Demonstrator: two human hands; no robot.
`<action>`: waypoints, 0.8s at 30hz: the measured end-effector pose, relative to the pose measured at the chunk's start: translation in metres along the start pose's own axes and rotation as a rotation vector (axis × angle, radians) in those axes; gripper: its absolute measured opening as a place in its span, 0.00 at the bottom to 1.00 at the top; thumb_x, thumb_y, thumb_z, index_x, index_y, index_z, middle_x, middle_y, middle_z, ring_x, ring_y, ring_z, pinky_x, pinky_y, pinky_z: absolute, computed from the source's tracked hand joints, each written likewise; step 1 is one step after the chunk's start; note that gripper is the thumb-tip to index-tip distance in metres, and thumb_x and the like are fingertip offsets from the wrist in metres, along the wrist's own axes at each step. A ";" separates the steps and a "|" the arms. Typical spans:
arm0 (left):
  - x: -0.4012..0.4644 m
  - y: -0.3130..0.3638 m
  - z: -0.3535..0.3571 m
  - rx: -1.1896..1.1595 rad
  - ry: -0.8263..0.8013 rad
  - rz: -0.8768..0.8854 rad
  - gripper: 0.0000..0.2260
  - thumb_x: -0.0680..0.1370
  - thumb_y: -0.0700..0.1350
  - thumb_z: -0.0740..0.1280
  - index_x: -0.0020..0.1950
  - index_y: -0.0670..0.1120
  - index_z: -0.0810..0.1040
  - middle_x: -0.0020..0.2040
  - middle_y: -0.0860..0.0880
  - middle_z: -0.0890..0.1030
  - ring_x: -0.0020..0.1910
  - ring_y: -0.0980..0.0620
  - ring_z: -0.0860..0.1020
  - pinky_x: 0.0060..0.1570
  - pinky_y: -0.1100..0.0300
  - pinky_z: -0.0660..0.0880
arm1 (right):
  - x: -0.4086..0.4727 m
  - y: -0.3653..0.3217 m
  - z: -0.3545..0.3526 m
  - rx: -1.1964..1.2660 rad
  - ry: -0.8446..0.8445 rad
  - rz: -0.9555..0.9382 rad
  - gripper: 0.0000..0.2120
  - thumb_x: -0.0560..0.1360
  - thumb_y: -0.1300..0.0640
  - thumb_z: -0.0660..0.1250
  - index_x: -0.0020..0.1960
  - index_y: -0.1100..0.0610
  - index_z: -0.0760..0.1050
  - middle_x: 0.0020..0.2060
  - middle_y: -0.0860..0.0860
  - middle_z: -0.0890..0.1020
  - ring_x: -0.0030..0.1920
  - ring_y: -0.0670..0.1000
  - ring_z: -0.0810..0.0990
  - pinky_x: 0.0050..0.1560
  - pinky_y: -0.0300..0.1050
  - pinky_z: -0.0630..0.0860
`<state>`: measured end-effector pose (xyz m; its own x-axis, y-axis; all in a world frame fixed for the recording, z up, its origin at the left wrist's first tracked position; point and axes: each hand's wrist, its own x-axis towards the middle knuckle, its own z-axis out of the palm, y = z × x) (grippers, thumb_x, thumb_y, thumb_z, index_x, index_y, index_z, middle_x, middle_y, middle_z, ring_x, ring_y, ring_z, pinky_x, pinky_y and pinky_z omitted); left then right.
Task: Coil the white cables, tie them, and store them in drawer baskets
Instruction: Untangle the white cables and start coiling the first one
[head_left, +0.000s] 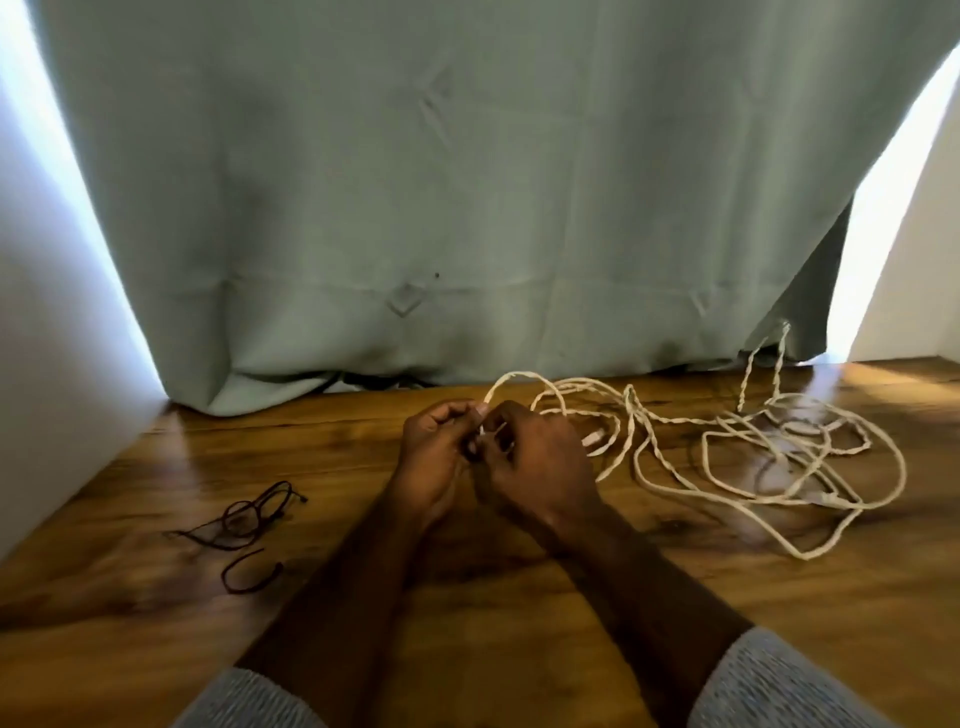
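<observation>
Two hands are working at mid-counter (519, 649). The left hand (434, 457) and right hand (535, 467) are meeting, both pinching one end of the white cables (753, 467). The cables are lying in one loose tangle right of the hands; the number of separate cables cannot be told. Two dark ties (244, 519) are lying left of the hands, well apart from the tangle. A green curtain (467, 182) is hanging behind the counter.

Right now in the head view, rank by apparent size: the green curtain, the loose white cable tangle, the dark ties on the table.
1. green curtain, fills most of the frame.
2. white cable tangle, sprawled right of both hands.
3. dark ties, a small cluster on the left.
No close calls here.
</observation>
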<state>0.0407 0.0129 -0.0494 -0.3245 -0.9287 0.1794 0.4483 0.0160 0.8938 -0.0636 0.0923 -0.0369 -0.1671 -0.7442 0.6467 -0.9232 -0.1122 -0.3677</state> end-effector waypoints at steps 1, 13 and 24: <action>-0.002 0.003 -0.001 -0.002 0.001 0.002 0.03 0.77 0.34 0.68 0.45 0.39 0.81 0.38 0.44 0.83 0.37 0.50 0.80 0.38 0.59 0.78 | -0.003 -0.004 -0.001 0.057 0.020 0.024 0.13 0.76 0.42 0.64 0.53 0.49 0.79 0.42 0.49 0.85 0.42 0.51 0.83 0.41 0.48 0.80; -0.012 0.023 0.005 -0.299 0.015 -0.030 0.06 0.79 0.31 0.64 0.54 0.37 0.77 0.47 0.39 0.84 0.46 0.45 0.85 0.43 0.52 0.83 | -0.005 0.003 -0.034 0.214 0.017 0.147 0.17 0.76 0.39 0.68 0.56 0.50 0.81 0.43 0.46 0.84 0.42 0.43 0.80 0.43 0.38 0.77; -0.003 0.009 0.005 -0.072 0.084 0.003 0.05 0.80 0.41 0.67 0.51 0.42 0.81 0.43 0.46 0.86 0.39 0.52 0.82 0.37 0.58 0.74 | -0.004 0.002 -0.002 0.216 -0.121 -0.025 0.08 0.79 0.50 0.62 0.54 0.49 0.78 0.46 0.46 0.83 0.45 0.47 0.80 0.46 0.48 0.78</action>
<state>0.0417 0.0173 -0.0399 -0.2537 -0.9565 0.1439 0.5089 -0.0054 0.8608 -0.0650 0.0962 -0.0390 -0.0906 -0.8117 0.5770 -0.8289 -0.2597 -0.4954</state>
